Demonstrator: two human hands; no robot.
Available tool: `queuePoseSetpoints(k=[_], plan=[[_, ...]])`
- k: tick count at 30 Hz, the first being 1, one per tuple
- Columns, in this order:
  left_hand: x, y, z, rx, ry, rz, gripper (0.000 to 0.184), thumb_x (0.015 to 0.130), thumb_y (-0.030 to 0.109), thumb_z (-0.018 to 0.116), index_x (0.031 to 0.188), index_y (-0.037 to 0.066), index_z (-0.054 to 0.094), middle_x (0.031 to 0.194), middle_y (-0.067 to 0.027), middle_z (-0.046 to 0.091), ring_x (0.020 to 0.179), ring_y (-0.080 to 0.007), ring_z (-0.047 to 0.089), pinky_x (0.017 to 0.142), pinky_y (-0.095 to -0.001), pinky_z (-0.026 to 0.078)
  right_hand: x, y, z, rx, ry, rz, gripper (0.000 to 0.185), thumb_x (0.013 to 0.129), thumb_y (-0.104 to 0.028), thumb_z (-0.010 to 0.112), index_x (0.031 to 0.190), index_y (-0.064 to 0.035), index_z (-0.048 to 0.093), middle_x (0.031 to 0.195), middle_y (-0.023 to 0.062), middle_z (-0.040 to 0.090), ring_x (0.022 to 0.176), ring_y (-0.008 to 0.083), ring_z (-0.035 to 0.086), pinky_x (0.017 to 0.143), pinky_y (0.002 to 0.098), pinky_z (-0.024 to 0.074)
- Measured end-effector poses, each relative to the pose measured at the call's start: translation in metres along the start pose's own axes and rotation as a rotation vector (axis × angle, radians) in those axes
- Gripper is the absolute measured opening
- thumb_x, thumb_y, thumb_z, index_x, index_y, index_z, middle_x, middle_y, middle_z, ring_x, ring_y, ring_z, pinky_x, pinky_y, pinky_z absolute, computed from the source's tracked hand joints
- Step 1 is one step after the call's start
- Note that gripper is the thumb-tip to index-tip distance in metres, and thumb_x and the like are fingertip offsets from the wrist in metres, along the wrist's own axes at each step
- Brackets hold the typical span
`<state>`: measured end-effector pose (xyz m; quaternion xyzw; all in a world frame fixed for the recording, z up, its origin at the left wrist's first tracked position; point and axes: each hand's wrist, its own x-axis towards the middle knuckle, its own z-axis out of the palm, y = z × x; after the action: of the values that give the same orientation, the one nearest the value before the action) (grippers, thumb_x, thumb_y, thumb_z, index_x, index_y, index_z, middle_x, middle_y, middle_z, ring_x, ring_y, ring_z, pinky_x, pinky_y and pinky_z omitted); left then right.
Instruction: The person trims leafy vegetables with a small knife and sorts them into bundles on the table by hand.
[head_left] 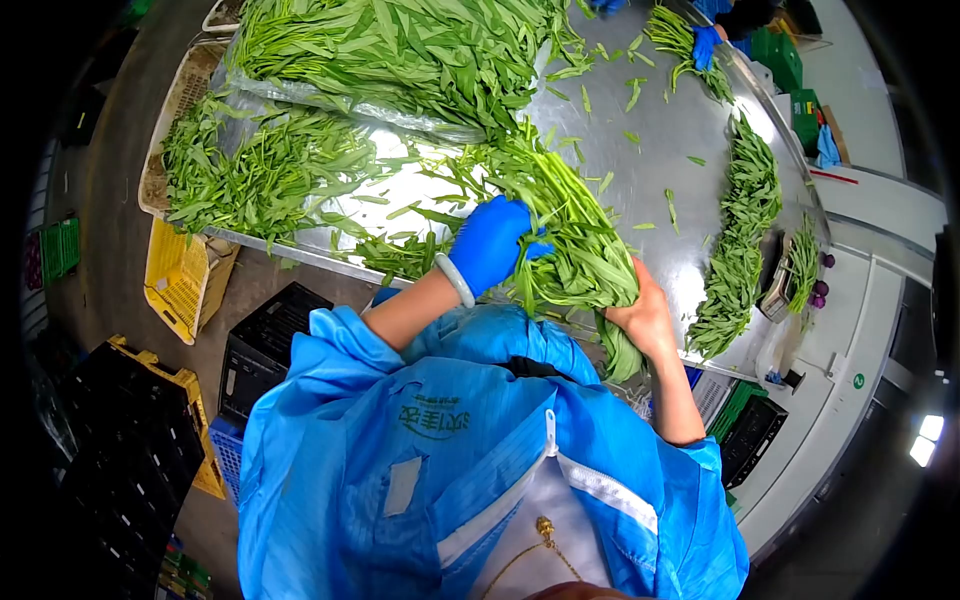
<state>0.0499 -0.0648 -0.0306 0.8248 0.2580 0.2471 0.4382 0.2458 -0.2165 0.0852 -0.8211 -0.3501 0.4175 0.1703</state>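
Note:
My left hand (492, 245), in a blue glove with a pale bangle at the wrist, grips a thick bunch of leafy greens (575, 230) near its middle. Bare, my right hand (645, 312) is wrapped round the lower right end of the same bunch. The bunch lies slanted over the front edge of the metal table (640, 190), stems toward the upper left. Left of it, loose greens (270, 175) are spread on the table. Behind them is a large pile of greens (400, 60) on clear plastic.
A row of bunched greens (738, 240) lines the table's right side. Beyond, a co-worker's gloved hand (706, 45) holds another bunch. A scale-like box (778, 290) stands at the right edge. Yellow crates (180, 275) and black crates (265, 345) stand at lower left.

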Motion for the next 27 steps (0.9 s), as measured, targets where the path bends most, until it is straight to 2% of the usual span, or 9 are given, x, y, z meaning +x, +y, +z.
queuePoseSetpoints(k=[4, 6, 7, 9, 13, 17, 19, 22, 27], plan=[[0.006, -0.055, -0.013, 0.255, 0.456, 0.059, 0.019, 0.079, 0.001, 0.051, 0.094, 0.001, 0.063, 0.087, -0.0162, 0.061, 0.081, -0.0344, 0.058, 0.074, -0.0421, 0.046, 0.006, 0.018, -0.001, 0.125, -0.058, -0.019, 0.071, 0.065, 0.006, 0.07, 0.131, 0.002, 0.045, 0.11, 0.0095, 0.063, 0.099, 0.0177, 0.059, 0.088, 0.0291, 0.0465], [0.006, -0.087, -0.043, -0.253, 0.563, -0.348, 0.01, 0.086, 0.004, 0.055, 0.094, 0.001, 0.061, 0.084, -0.0091, 0.059, 0.078, -0.0225, 0.057, 0.071, -0.0348, 0.046, 0.007, 0.029, 0.0, 0.373, -0.08, 0.025, 0.07, 0.065, 0.007, 0.069, 0.13, 0.0025, 0.045, 0.111, 0.0096, 0.063, 0.099, 0.0184, 0.059, 0.087, 0.0295, 0.0468], [0.001, -0.092, -0.063, 0.214, 0.543, -0.229, 0.01, 0.086, 0.004, 0.058, 0.095, 0.001, 0.061, 0.083, -0.0136, 0.06, 0.071, -0.0276, 0.058, 0.062, -0.0378, 0.047, 0.007, 0.03, 0.0, 0.498, -0.088, 0.047, 0.069, 0.065, 0.008, 0.069, 0.13, 0.0028, 0.045, 0.111, 0.0097, 0.062, 0.099, 0.0188, 0.06, 0.087, 0.0296, 0.0469], [-0.007, -0.083, -0.076, -0.135, 0.604, -0.261, 0.016, 0.09, 0.016, 0.061, 0.092, 0.0, 0.061, 0.076, -0.0109, 0.059, 0.065, -0.0193, 0.055, 0.059, -0.0341, 0.045, 0.005, 0.026, 0.0, 0.512, -0.052, 0.067, 0.067, 0.066, 0.008, 0.069, 0.129, 0.0037, 0.045, 0.112, 0.01, 0.062, 0.099, 0.0193, 0.06, 0.087, 0.0298, 0.0469], [-0.026, -0.063, -0.047, -0.653, 0.246, -0.926, 0.029, 0.089, 0.036, 0.065, 0.087, 0.007, 0.067, 0.077, -0.0014, 0.062, 0.064, -0.0078, 0.052, 0.057, -0.0224, 0.04, 0.007, 0.024, 0.005, 0.489, 0.042, 0.054, 0.063, 0.067, 0.007, 0.071, 0.126, 0.0033, 0.047, 0.11, 0.01, 0.063, 0.099, 0.0189, 0.06, 0.089, 0.0298, 0.0462], [-0.043, -0.073, 0.025, -1.637, -0.115, -0.985, 0.078, 0.08, 0.061, 0.063, 0.132, 0.006, 0.044, 0.113, -0.0049, 0.057, 0.084, -0.017, 0.056, 0.069, -0.029, 0.043, 0.012, 0.023, 0.01, 0.393, 0.103, -0.044, 0.061, 0.068, 0.002, 0.073, 0.124, 0.0017, 0.049, 0.107, 0.0103, 0.065, 0.097, 0.0181, 0.061, 0.088, 0.0293, 0.0467], [-0.032, -0.046, 0.034, -1.851, -0.09, -0.775, 0.054, 0.089, 0.045, 0.061, 0.124, 0.005, 0.053, 0.118, -0.0084, 0.06, 0.098, -0.0192, 0.059, 0.081, -0.032, 0.048, 0.012, 0.015, 0.01, 0.198, 0.159, -0.105, 0.064, 0.067, -0.002, 0.074, 0.126, -0.0001, 0.048, 0.107, 0.0108, 0.066, 0.099, 0.0179, 0.062, 0.089, 0.0297, 0.0465], [-0.001, -0.015, 0.015, -0.978, -0.437, -0.555, 0.048, 0.09, 0.038, 0.062, 0.122, 0.003, 0.058, 0.114, -0.0104, 0.064, 0.1, -0.018, 0.06, 0.088, -0.0329, 0.048, 0.01, 0.007, 0.013, 0.059, 0.195, -0.113, 0.068, 0.067, -0.004, 0.075, 0.128, -0.0013, 0.047, 0.11, 0.0108, 0.066, 0.103, 0.0183, 0.061, 0.091, 0.0307, 0.0459], [0.001, -0.006, -0.006, -0.755, -0.472, -0.336, 0.046, 0.086, 0.028, 0.068, 0.123, 0.002, 0.058, 0.112, -0.0109, 0.066, 0.101, -0.0169, 0.06, 0.088, -0.0329, 0.048, 0.011, 0.015, 0.001, 0.213, -0.015, -0.08, 0.071, 0.066, 0.004, 0.076, 0.13, 0.0019, 0.045, 0.114, 0.0105, 0.063, 0.103, 0.0186, 0.059, 0.093, 0.0303, 0.0446]])
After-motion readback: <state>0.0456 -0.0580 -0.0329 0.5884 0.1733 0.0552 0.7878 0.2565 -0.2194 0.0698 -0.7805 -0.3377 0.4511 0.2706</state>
